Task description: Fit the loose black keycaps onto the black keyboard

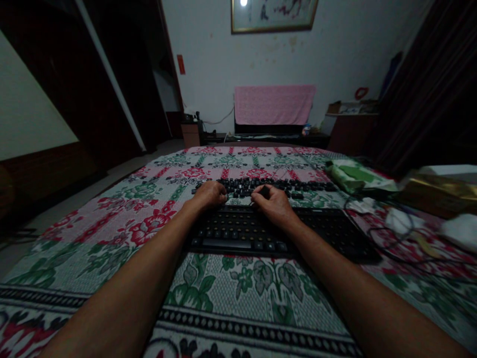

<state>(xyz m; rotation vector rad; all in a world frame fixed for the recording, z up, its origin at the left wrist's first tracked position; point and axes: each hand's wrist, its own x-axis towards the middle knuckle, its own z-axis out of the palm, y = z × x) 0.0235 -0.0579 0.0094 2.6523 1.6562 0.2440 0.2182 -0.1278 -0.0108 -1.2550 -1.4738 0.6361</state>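
Note:
A black keyboard (231,244) lies on the table, most of its upper rows stripped to bare key posts, with some keycaps still fitted along the bottom rows. Beyond its far edge is a spread of loose black keycaps (246,185). My right hand (276,203) is above the keyboard's far edge, pinching a black keycap (265,191) between thumb and fingers. To its left, my left hand (210,193) rests by the loose keycaps, fingers curled together; what they hold, if anything, is too small to make out.
A floral tablecloth (149,226) covers the table. On the right lie a green tissue pack (354,175), a gold box (439,191), crumpled white tissues (404,220) and a black cable (376,241). A pink cloth (275,104) hangs over a screen by the far wall.

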